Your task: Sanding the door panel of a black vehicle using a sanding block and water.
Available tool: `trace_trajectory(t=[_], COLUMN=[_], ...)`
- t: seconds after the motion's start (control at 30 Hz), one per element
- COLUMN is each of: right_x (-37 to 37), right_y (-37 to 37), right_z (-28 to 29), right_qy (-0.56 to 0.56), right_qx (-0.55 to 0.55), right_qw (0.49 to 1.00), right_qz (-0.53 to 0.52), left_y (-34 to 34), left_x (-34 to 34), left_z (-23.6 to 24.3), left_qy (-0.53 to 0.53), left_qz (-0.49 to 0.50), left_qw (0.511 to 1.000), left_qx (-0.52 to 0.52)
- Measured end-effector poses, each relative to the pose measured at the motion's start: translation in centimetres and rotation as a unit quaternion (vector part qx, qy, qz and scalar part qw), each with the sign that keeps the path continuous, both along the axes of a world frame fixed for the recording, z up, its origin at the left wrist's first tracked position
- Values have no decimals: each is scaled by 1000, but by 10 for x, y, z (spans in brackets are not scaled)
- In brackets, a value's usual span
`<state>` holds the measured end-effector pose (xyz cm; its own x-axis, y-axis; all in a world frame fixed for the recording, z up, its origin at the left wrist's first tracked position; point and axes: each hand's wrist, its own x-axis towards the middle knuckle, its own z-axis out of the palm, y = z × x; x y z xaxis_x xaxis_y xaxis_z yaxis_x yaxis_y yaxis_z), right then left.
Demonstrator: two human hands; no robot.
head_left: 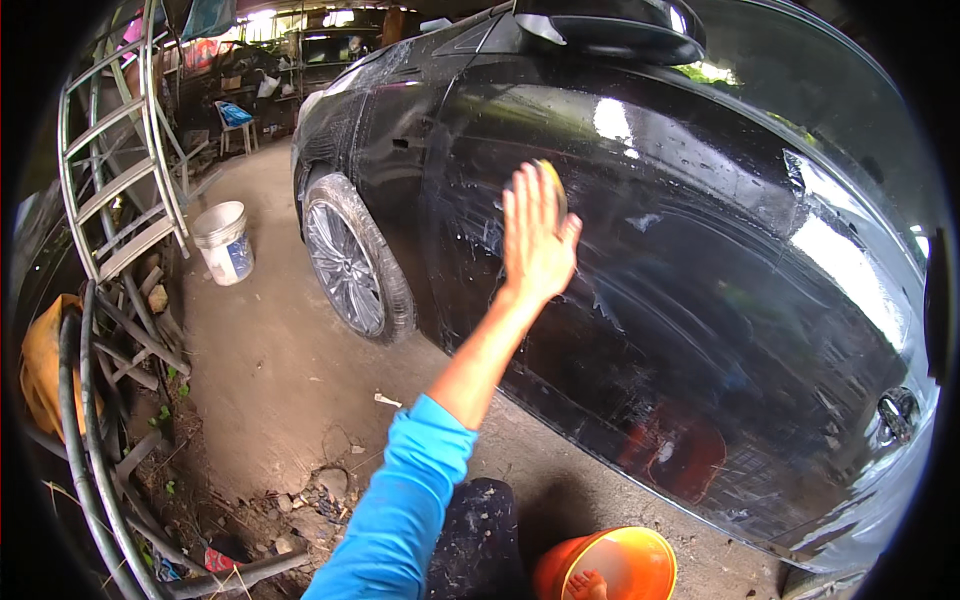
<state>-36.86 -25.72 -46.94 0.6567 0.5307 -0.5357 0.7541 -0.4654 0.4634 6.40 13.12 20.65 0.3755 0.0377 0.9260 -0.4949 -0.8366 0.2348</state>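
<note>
My left hand point(536, 245), at the end of a blue sleeve, lies against the side of a black car point(700, 300). Its fingers are stretched out over a pad with a yellow edge point(553, 187), pressed to the front door; most of the pad is hidden beneath the hand. Pale smears and wet-looking streaks mark the door around it. At the lower edge, my right hand point(588, 586) shows only in part, at the near side of the opening of an orange bucket point(660, 548). Its visible fingers look apart, with nothing seen in them.
The car's front wheel point(350, 260) stands left of the door, below the side mirror point(610, 28). A white pail point(225, 243) sits on the dirt floor. Along the left rise a metal ladder point(118, 185) and bent poles point(88, 420). Stones and debris point(320, 487) lie near the lower left.
</note>
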Motion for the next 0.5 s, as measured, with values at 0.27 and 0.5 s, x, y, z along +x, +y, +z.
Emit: trace_trajectory(t=[0.27,0.5], right_x=[-2,86], right_y=[63,80], right_z=[55,185], right_qy=[-101,-178], right_qx=[-394,-683], right_qw=[861,528], right_qz=[304,472], left_y=[24,73], left_x=[13,34], left_z=[18,64], left_qy=[-9,21], left_qz=[80,63], left_qw=[994,985], left_qx=[-78,-160])
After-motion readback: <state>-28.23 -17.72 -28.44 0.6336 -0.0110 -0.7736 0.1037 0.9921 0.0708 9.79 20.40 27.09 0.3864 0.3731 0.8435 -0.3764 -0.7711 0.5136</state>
